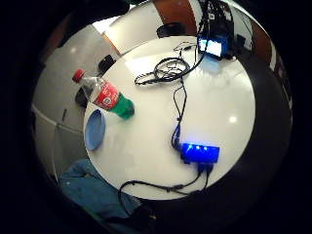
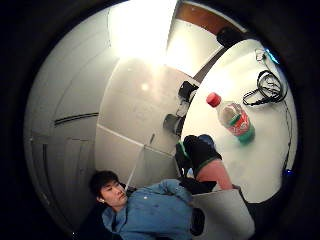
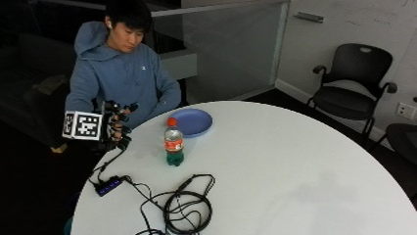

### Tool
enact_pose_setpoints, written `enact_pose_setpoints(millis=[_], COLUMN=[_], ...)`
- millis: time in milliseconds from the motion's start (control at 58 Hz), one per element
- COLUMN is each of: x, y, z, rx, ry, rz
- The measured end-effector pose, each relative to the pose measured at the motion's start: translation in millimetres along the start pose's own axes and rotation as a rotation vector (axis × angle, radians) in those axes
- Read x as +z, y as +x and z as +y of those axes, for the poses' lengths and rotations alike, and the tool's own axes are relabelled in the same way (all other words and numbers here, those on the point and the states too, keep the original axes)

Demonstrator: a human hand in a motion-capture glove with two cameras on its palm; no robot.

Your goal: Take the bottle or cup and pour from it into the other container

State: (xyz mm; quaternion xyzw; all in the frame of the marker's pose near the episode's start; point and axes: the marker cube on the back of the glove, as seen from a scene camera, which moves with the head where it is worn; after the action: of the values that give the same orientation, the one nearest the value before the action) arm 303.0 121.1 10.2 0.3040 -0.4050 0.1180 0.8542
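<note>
Round white table [image 3: 293,161], one. It carries everything below.

Person in a blue hooded top, one, seated at the table's far edge.

Black office chairs [image 3: 352,93], one whole by the wall and part of a second at the frame edge.

Blue plate [image 3: 191,122], one, shallow, lying flat near the person's side of the table. No cup is in sight, so I take this as the receiving container.

Coil of black cable [image 3: 186,208], one bundle, lying near the table's front edge, well apart from the bottle.

Gloved right hand [image 3: 116,122], one, raised off the table's edge beside the person's chest, apart from the bottle and touching nothing. The fingers [image 3: 129,106] look loosely spread and hold nothing, though they are partly hidden behind the glove's gear, so this is my best reading.

Plastic soda bottle [image 3: 173,143], one, upright on the table just beside the plate, red cap [image 3: 171,121] still on, red label, green liquid low in the base.

Small hub with blue lights [image 3: 108,186], one, at the table's left edge, cabled.

Risks, as I judge them: the cap is on, so nothing pours until it comes off. The plate is shallow, so a quick tilt may send liquid over its rim onto the table and toward the cabled hub. A reach that clips the tall, narrow bottle high up may tip it.
</note>
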Motion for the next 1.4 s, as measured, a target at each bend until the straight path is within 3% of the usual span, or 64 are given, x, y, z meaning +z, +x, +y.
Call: enact_pose_setpoints(millis=[414, 775, 948, 1396], x=[73.3, 142.1, 168.4, 199.7], y=[44.0, 44.3, 37.6, 35.0], z=[-21.5, -33.3, -46.7, -54.9], rx=[0.110, 0.124, 0.104, 0.115], ry=[-0.051, -0.200, -0.147, -0.017], rz=[-0.250, -0.370, -0.487, -0.464])
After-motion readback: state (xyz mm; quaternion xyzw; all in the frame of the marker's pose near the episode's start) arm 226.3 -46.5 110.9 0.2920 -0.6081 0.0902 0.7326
